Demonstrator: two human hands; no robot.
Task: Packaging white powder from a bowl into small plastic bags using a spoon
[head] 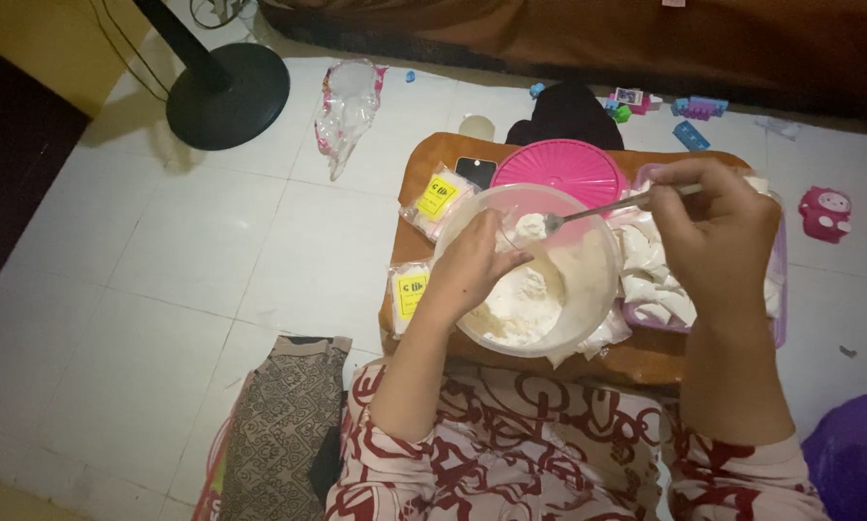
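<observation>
One clear round plastic bowl [540,280] of white powder sits on a low brown wooden table [424,164], just in front of the person's lap. The left hand [472,265] reaches inside it, fingers pinched around something small and white that is hard to make out. The right hand [713,232] is clenched on one metal spoon [597,209], whose powder-laden tip hangs over the bowl. Behind the bowl lies one pink round ribbed lid [568,169]; to the right, one pink-rimmed tray [779,280] holds white packets. Two small bags with yellow labels [424,241] lie at the bowl's left, one dark phone [475,171] beyond them
</observation>
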